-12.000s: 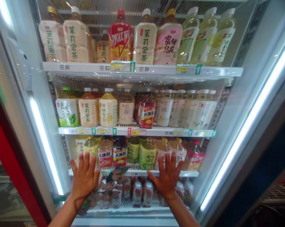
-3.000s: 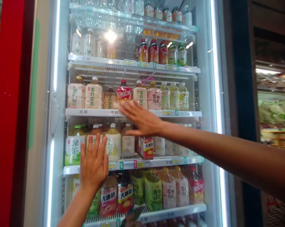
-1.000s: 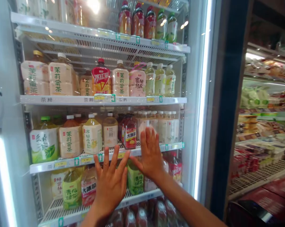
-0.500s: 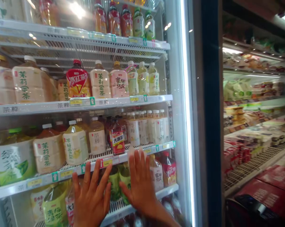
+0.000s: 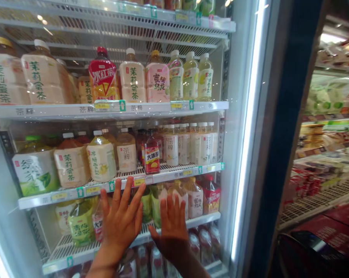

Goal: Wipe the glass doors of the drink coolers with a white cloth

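Note:
My left hand [image 5: 123, 214] is raised with its fingers spread, palm toward a lit drinks fridge. Beside it, my right hand [image 5: 171, 224] is also raised, fingers stretched up and thumb out to the left. Neither holds anything. Light spots and faint reflections suggest a glass pane in front of the shelves; whether my palms touch it I cannot tell. Behind my left fingertips runs a shelf edge [image 5: 162, 175], with a small red-labelled tea bottle [image 5: 152, 153] just above. Green-labelled bottles [image 5: 82, 224] stand on the shelf below, partly hidden by my hands.
Large tea bottles [image 5: 72, 164] and a red iced-tea bottle [image 5: 104, 79] fill the fridge shelves. A bright light strip [image 5: 249, 127] and a dark upright frame [image 5: 287, 127] border the fridge on the right. Beyond stands another stocked chiller with a wire rack [image 5: 322, 200].
My view has shifted down and left, so the shelves sit higher and more of the lowest bottles shows. The right hand appears lower against the shelves. Both hands stay open.

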{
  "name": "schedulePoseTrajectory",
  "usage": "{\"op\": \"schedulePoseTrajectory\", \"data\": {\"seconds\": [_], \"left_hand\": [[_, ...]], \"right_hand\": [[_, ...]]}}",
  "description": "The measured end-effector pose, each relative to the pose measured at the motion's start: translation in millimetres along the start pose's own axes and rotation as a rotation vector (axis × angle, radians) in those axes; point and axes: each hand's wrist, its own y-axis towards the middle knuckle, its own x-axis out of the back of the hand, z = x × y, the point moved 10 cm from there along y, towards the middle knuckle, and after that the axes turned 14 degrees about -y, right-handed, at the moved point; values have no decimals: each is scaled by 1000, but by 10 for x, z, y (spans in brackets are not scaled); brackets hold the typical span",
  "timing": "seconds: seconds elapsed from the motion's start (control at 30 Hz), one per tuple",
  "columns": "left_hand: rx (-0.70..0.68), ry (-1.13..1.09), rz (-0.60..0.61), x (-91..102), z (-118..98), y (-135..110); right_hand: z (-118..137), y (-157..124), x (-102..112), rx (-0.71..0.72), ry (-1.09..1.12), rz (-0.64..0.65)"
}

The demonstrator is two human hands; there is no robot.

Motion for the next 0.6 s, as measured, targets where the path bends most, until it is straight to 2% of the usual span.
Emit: {"op": "schedulePoseTrajectory", "data": {"seconds": [0.07, 0.1, 0.17, 0.27, 0.33, 0.4, 0.5, 0.53, 0.57, 0.6], "left_hand": [[-5, 7, 0, 8, 0, -2], [-7, 8, 1, 14, -2, 1], [-8, 5, 7, 23, -3, 3], [-11, -10, 17, 40, -6, -92], [-1, -12, 43, 39, 11, -270], [19, -4, 93, 24, 53, -533], [29, 18, 175, 1, 114, -949], [24, 23, 196, -1, 126, -1057], [19, 24, 209, 2, 135, -1141], [15, 22, 216, 10, 143, -1200]], "right_hand": [[148, -437, -56, 40, 0, 23], [180, -483, -46, 44, 6, 24], [164, -241, -5, 13, 38, 33], [57, 384, 42, -73, 90, 48], [40, 459, 46, -88, 99, 48], [105, 124, 39, -43, 87, 30], [261, -596, 15, 62, 55, 4], [308, -709, 8, 93, 52, 11], [332, -707, 13, 102, 56, 19], [342, -588, 17, 95, 66, 40]]}}
